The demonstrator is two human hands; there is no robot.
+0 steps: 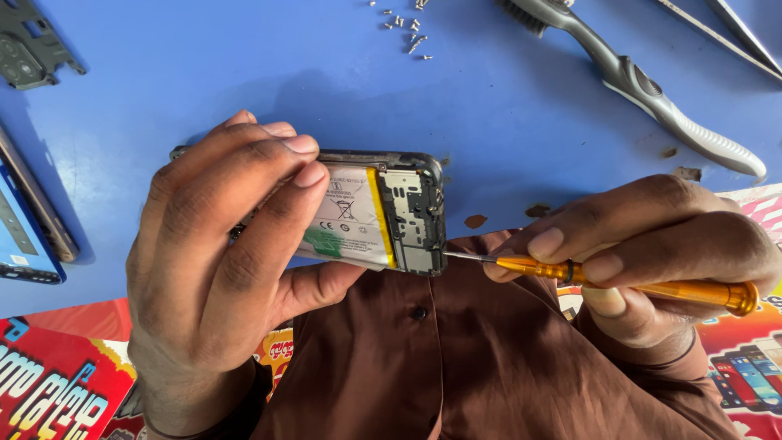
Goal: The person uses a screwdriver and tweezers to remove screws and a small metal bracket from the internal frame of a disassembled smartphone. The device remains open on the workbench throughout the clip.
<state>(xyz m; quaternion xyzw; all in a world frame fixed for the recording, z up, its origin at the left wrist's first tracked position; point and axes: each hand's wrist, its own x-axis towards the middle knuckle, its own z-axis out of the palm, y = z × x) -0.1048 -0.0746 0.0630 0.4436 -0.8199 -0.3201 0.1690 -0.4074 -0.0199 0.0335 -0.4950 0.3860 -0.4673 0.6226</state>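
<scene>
The left hand [220, 269] grips an opened phone [383, 208], battery and circuit board bared, above the desk's [244, 73] near edge. The right hand [652, 253] pinches an orange screwdriver [627, 281], tip at the phone's lower corner. Loose screws [407, 28] lie by the far edge beside a grey brush [652, 90].

Before you lies a blue table [244, 73]. At its far edge you see a scatter of small screws [405, 24], and to their right a grey-handled brush [643, 85] lying slantwise. Thin metal tweezers [733, 33] cross the top right corner. A dark plastic frame piece [28, 53] sits at the top left, and below it another phone [28, 220] lies at the left edge. Colourful printed sheets [57, 383] cover the near edge.
</scene>
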